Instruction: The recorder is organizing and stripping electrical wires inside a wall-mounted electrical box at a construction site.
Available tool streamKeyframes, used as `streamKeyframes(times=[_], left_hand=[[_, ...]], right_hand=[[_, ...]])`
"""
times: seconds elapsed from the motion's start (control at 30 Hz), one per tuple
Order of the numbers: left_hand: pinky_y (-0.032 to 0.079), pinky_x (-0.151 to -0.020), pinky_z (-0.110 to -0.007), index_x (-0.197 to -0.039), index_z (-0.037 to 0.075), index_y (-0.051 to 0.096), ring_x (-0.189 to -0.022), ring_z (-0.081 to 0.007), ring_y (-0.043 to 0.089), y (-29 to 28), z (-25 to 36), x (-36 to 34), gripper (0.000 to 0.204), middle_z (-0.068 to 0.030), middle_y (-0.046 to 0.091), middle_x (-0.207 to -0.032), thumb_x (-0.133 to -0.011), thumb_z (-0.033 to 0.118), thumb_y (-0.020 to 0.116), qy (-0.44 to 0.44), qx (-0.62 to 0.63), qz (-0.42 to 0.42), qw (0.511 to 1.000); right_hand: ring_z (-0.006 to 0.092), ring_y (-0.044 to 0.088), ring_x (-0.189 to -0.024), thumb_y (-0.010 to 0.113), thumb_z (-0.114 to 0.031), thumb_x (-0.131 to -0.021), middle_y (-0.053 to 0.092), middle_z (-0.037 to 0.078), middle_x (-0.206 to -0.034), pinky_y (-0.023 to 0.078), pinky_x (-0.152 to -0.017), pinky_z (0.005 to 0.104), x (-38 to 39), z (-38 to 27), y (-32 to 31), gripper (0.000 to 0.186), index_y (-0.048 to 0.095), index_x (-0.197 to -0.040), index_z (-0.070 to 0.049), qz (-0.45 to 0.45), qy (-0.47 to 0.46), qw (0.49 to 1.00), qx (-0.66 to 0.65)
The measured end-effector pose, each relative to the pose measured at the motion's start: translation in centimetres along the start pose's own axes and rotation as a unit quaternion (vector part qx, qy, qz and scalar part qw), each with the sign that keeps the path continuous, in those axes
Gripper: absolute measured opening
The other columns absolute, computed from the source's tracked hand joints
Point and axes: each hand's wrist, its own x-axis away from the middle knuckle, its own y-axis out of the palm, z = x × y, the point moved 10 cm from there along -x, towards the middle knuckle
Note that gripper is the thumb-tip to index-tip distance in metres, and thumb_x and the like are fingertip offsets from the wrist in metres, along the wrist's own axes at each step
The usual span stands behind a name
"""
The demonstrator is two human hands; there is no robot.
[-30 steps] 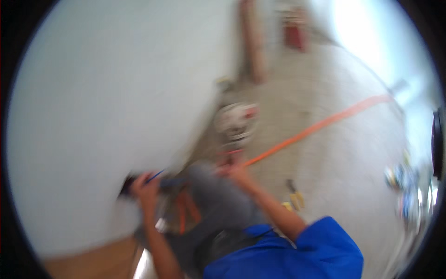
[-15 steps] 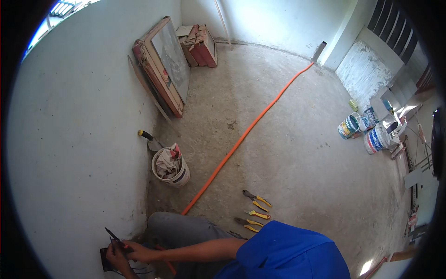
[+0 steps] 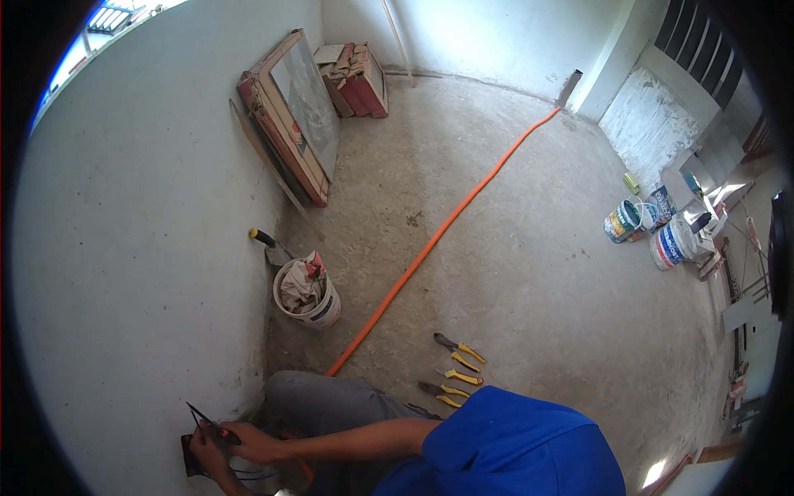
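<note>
At the lower left, my left hand (image 3: pixel 208 453) is closed at a dark wall box (image 3: pixel 189 456), its fingers pinching thin black wires (image 3: pixel 197 416) that stick up in a narrow V. My right hand (image 3: pixel 255 444) is closed beside it, on a small red and black tool (image 3: pixel 223 432); its kind cannot be made out. Loose dark wires (image 3: pixel 252 474) hang below the hands. On the floor to the right lie yellow-handled cutting pliers (image 3: pixel 459 350), a small yellow-handled tool (image 3: pixel 461 378) and another pair of yellow-handled pliers (image 3: pixel 444 393).
An orange conduit (image 3: pixel 438 237) runs across the concrete floor to the far wall. A bucket (image 3: pixel 329 310) holding rags, with a trowel (image 3: pixel 277 250) beside it, stands by the left wall. Framed panels (image 3: pixel 289 124) and a box (image 3: pixel 364 87) are farther back. Paint buckets (image 3: pixel 620 223) stand right.
The black strands above my left hand now spread into a V, where they looked like one dark line before. Both hands stay close together at the wall box.
</note>
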Motion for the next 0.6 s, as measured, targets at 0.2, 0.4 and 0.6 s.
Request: streamKeyframes(times=[0.2,0.4,0.6], left_hand=[[0.045,-0.063,-0.029,-0.084,0.000,0.060,-0.069,-0.0141,0.054,-2.4,-1.9,0.9,0.030,-0.0043,0.060,-0.074,-0.095,0.027,0.055,-0.016,0.015,-0.009,1.000],[0.040,-0.090,-0.045,-0.106,0.000,0.061,-0.099,-0.0333,0.055,1.2,5.6,4.8,0.025,-0.0178,0.061,-0.101,-0.094,0.021,0.055,0.256,-0.197,0.089,0.942],[0.037,-0.088,-0.042,-0.091,0.008,0.066,-0.091,-0.0279,0.055,1.6,8.3,7.3,0.010,-0.0085,0.060,-0.089,-0.084,0.013,0.061,0.245,-0.292,0.047,0.923]], right_hand=[[0.0281,0.057,-0.103,0.064,-0.007,-0.068,0.059,0.017,-0.113,0.044,-0.090,0.0367,0.8,-0.3,2.2,0.061,0.048,-0.127,0.002,-0.032,-0.011,0.999,0.003],[0.0217,0.056,-0.104,0.068,-0.017,-0.084,0.056,0.011,-0.115,0.047,-0.091,0.0363,-0.7,1.0,-6.6,0.053,0.047,-0.130,-0.001,-0.010,0.072,0.996,-0.057],[0.0129,0.054,-0.094,0.062,-0.026,-0.094,0.057,0.006,-0.101,0.045,-0.085,0.0297,0.3,0.2,-11.6,0.036,0.052,-0.116,0.001,0.063,0.076,0.987,-0.127]])
